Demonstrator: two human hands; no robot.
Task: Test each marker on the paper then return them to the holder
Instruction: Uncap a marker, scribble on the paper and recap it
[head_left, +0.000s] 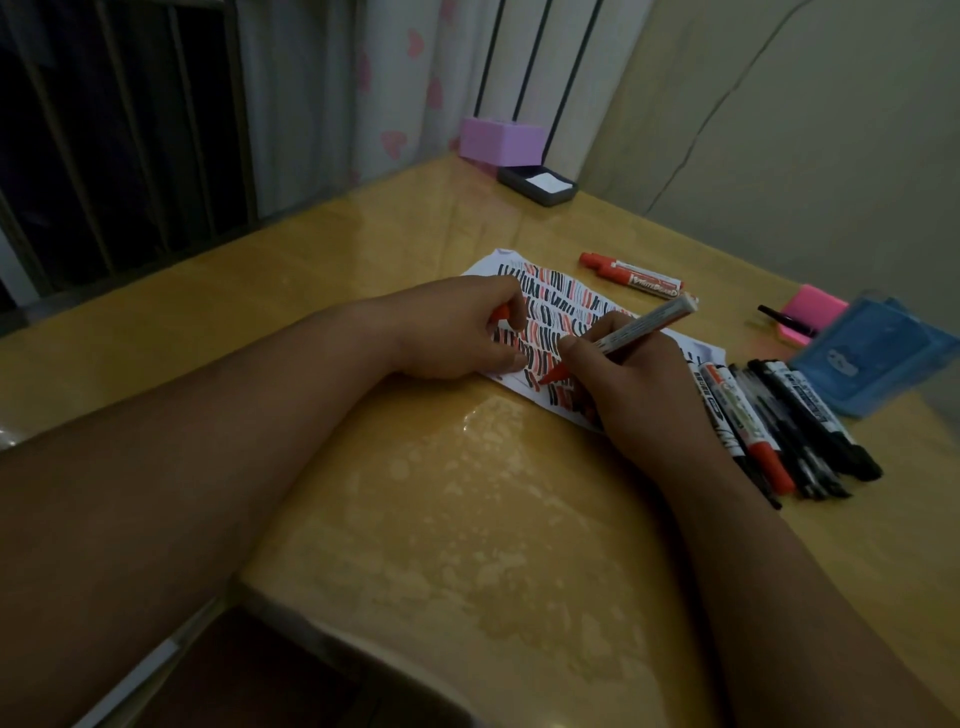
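Observation:
A white paper covered in red and black strokes lies on the wooden table. My right hand grips an uncapped red marker, its red tip touching the paper. My left hand rests on the paper's left part and holds the red cap in its curled fingers. Two red whiteboard markers lie beyond the paper. A pile of several black and red markers lies to the right. A blue translucent holder lies on its side behind the pile.
A pink block with a black pen sits by the holder. At the table's far corner stand a purple box and a dark tray with white paper. A wall rises to the right, curtains and window bars behind.

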